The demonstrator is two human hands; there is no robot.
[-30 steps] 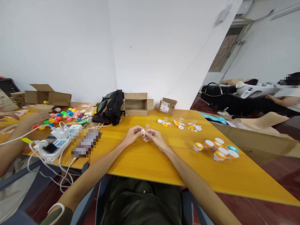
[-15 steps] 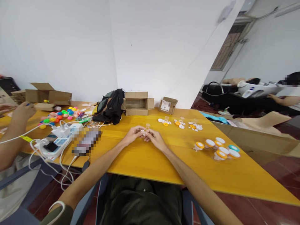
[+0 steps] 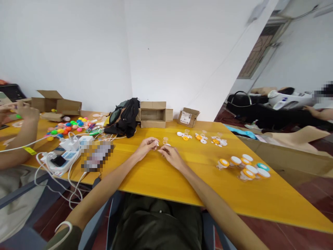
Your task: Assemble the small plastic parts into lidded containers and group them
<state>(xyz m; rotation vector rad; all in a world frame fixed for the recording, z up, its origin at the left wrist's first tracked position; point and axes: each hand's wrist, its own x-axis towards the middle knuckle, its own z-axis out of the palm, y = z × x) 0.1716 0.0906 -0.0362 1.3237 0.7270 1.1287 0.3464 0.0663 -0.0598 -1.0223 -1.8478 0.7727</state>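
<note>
My left hand [image 3: 147, 148] is closed in a pinch on a small white piece [image 3: 157, 143], too small to identify. My right hand [image 3: 170, 155] is a little way to the right, thumb and fingertips together. Whatever those fingertips hold, if anything, is too small to make out. Just beyond my hands a small clear plastic cup [image 3: 165, 140] rests on the table. A white disc [image 3: 168, 144] shows partly behind my right hand's fingers.
Toward the back right lie groups of small parts with orange rings [image 3: 198, 137] and white discs. Several lidded clear jars [image 3: 245, 166] stand at the right. Cardboard boxes [image 3: 153, 123] and a black backpack [image 3: 124, 119] line the back. At left are a power strip [image 3: 65, 158], phone [image 3: 97, 156], coloured balls [image 3: 68, 128] and another person's arm [image 3: 20, 139].
My hands have come apart, leaving the small white piece in my left fingers. The white disc behind my right hand now shows. The other person's hand at the left has risen slightly.
</note>
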